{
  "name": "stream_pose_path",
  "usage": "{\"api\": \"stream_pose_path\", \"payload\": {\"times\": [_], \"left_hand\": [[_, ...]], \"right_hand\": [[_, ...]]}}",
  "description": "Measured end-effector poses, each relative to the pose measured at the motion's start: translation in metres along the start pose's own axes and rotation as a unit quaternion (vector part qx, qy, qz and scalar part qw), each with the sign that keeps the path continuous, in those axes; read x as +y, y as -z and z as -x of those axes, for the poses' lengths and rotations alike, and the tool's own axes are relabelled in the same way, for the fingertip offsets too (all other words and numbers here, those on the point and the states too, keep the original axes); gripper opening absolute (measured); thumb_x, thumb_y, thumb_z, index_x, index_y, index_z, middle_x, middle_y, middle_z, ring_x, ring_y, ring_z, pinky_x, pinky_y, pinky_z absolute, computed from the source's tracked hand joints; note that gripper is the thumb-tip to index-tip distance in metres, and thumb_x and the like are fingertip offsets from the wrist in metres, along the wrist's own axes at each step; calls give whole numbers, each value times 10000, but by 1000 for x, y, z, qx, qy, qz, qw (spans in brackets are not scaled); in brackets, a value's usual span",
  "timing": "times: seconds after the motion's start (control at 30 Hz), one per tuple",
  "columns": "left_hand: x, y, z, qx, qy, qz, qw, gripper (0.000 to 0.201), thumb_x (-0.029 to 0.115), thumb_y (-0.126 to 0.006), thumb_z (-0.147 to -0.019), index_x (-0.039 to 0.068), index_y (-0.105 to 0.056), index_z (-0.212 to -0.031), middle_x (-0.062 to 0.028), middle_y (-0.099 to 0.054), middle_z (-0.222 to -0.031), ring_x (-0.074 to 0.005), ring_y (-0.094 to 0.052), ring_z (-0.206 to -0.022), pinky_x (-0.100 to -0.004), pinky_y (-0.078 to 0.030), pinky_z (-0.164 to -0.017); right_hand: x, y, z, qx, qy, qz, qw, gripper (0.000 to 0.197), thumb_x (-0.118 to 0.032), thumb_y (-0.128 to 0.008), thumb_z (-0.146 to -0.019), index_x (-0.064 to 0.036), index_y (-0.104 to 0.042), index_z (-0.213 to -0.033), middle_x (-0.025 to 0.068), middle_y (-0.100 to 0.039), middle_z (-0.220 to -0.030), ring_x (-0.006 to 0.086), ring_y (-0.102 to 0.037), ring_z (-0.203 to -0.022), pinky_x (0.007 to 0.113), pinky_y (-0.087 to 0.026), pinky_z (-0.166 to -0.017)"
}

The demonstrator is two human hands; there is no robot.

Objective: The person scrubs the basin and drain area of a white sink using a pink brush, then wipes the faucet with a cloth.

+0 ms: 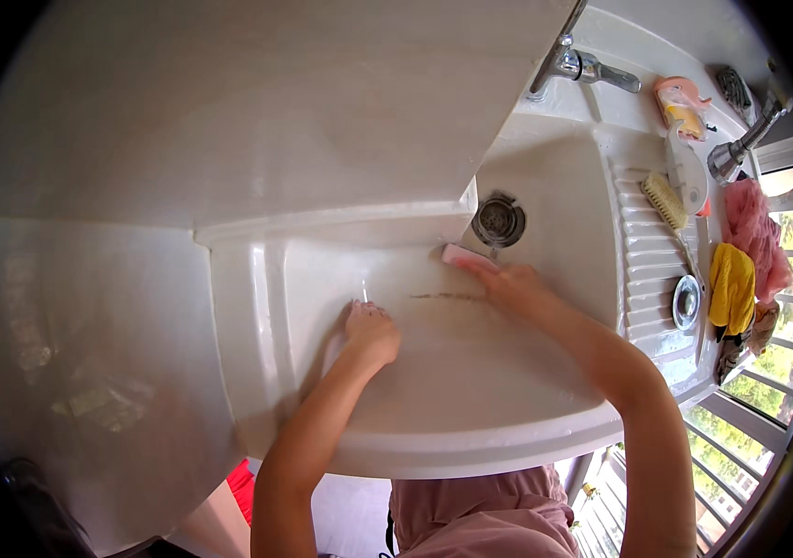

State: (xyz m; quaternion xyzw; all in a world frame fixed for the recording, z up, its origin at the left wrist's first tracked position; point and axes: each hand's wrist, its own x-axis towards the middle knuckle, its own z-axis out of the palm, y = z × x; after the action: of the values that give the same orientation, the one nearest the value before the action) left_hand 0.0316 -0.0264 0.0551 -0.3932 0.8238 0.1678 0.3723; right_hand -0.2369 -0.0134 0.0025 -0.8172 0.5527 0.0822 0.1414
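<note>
In the white sink basin, my right hand is closed on a pale pink sponge. The sponge lies against the basin floor, just below and left of the metal drain. Left of it, my left hand rests low in the basin with its fingers curled in. A thin white streak shows just beyond those fingers; whether it is a held thing or glare is unclear. Between the two hands a dark streak of dirt runs across the basin floor.
A chrome tap stands at the far right above the basin. On the ribbed washboard lie a scrub brush and a round metal drain stopper. Yellow cloth and pink cloth sit along the right edge, beside the window.
</note>
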Motion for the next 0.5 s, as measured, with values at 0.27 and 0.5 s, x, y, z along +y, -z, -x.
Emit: {"api": "stream_pose_path", "payload": {"times": [0.27, 0.5], "left_hand": [[15, 12, -4, 4, -31, -72, 997, 478, 178, -431, -844, -113, -491, -1218, -269, -520, -1251, -349, -490, -1194, -462, -272, -1063], [-3, -2, -12, -8, -17, 56, 998, 364, 181, -478, -828, -20, -590, -1110, -192, -584, -1164, -309, -523, -1148, -443, -302, -1023]], "right_hand": [[-35, -57, -68, 297, 89, -59, 949, 627, -265, -550, -859, -292, -297, -1433, 17, -581, -564, 155, -556, -409, 303, -411, -344], [-10, 80, -36, 248, 178, 246, 920, 643, -135, -532, -837, -304, -334, -1425, 6, -394, -486, 92, -389, -355, 254, -348, -306]]}}
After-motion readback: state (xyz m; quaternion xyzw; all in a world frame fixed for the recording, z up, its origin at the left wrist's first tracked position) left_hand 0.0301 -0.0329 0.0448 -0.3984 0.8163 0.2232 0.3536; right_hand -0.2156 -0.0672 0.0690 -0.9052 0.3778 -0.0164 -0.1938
